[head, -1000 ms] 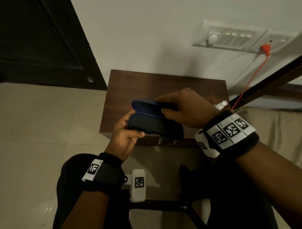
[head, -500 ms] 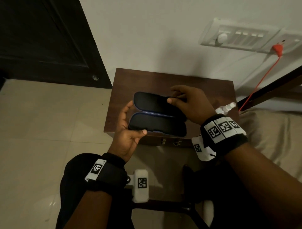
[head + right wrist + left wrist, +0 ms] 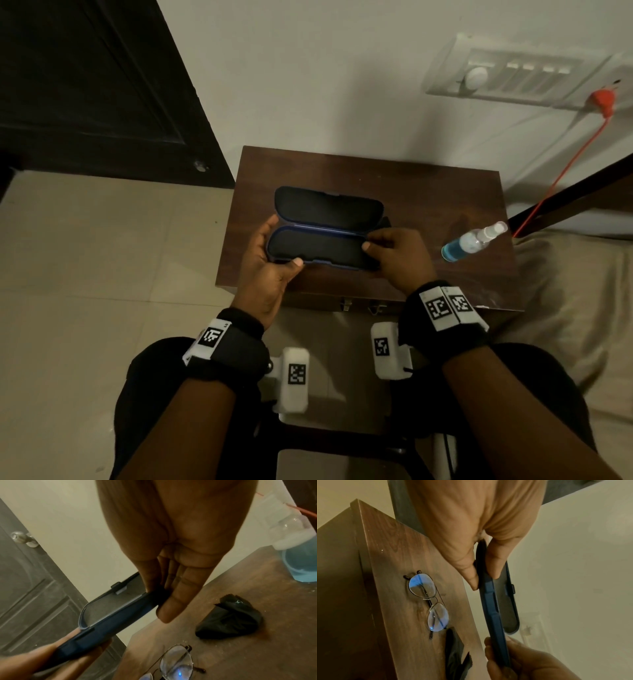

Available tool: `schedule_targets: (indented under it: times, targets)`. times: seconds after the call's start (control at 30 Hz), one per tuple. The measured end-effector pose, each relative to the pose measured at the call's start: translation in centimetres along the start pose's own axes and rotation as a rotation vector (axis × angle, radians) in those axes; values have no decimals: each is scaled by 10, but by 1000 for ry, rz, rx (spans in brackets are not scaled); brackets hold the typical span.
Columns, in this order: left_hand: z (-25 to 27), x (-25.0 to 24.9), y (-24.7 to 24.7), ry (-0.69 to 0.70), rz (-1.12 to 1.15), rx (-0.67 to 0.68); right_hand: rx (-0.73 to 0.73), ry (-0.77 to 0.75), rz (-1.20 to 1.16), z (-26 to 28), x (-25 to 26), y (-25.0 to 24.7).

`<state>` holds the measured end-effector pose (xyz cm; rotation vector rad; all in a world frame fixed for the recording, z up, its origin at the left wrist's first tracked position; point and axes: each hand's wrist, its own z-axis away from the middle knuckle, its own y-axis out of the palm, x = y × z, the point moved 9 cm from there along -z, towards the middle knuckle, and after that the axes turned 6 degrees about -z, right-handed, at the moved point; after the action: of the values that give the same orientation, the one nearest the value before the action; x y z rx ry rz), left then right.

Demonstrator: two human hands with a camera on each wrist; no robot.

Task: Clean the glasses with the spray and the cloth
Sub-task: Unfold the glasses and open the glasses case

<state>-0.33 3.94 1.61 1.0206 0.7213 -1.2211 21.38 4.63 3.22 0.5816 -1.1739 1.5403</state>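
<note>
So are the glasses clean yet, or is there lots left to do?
Not yet. Done: the glasses and the black cloth lie out on the wooden table. In hand: the left hand and right hand hold the open, empty case above them. Left: the spray bottle stands untouched, so spraying and wiping remain.
</note>
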Motion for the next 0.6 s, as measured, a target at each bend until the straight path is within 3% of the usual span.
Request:
schedule_targets:
  times: [0.3, 0.47, 0.6]
  targets:
    - [-73, -15, -12, 134, -967, -30, -38, -51, 260, -64, 3, 18]
    - [-101, 0, -20, 71, -1079, 37, -1, -11, 347, -89, -6, 29]
    - [-110, 4, -24, 73, -1126, 10, 16, -1, 381, -102, -12, 36]
